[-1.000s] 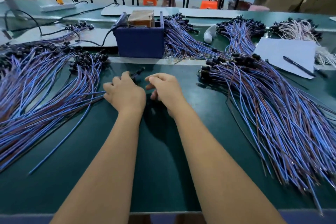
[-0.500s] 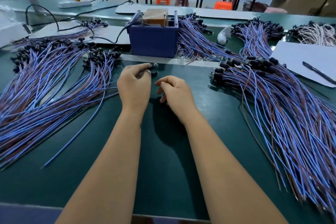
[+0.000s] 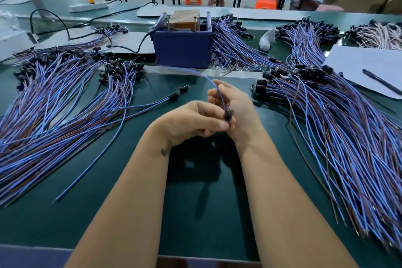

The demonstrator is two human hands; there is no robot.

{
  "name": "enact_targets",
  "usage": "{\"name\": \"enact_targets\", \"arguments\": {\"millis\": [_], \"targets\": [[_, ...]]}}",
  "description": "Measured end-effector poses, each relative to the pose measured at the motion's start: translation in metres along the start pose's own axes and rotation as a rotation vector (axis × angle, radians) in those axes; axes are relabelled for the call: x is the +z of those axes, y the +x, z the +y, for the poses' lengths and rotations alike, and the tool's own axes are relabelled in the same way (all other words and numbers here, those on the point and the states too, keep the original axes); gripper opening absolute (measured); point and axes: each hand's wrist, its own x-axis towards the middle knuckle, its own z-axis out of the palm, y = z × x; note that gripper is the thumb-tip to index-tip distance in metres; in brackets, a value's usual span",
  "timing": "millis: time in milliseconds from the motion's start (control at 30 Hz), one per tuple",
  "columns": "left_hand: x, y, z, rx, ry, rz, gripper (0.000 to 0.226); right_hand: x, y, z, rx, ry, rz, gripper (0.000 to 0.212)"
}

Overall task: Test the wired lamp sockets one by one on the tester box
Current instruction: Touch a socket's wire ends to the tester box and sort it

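Observation:
Both hands meet over the green mat in the middle. My left hand (image 3: 191, 122) pinches a small black lamp socket (image 3: 228, 113) between thumb and fingers. My right hand (image 3: 237, 111) cups the same socket from behind, and its blue wire (image 3: 208, 79) arcs up and away toward the blue tester box (image 3: 181, 49), which stands at the back centre with a brown block inside. Two loose wired sockets (image 3: 179, 92) lie on the mat left of my hands.
A large pile of blue and brown wired sockets (image 3: 54, 102) covers the left side; another pile (image 3: 339, 128) fans over the right. More bundles (image 3: 304, 37) lie behind. A white sheet (image 3: 365, 65) with a pen (image 3: 380, 81) sits at right. A black cable (image 3: 139, 45) runs to the box.
My hands turned from palm-down on the mat to lifted and palm-inward, now holding one socket with its wire raised. Two sockets were left lying on the mat at the left.

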Motion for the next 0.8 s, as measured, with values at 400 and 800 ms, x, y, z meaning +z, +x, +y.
{"name": "enact_targets", "arguments": {"millis": [400, 800], "targets": [[-0.01, 0.015, -0.007, 0.043, 0.049, 0.754, 0.034, -0.003, 0.002, 0.001, -0.087, -0.062, -0.06, 0.017], [0.001, 0.023, -0.013, 0.165, 0.166, 0.891, 0.018, 0.006, -0.002, 0.012, -0.22, -0.417, -0.027, 0.013]]}}
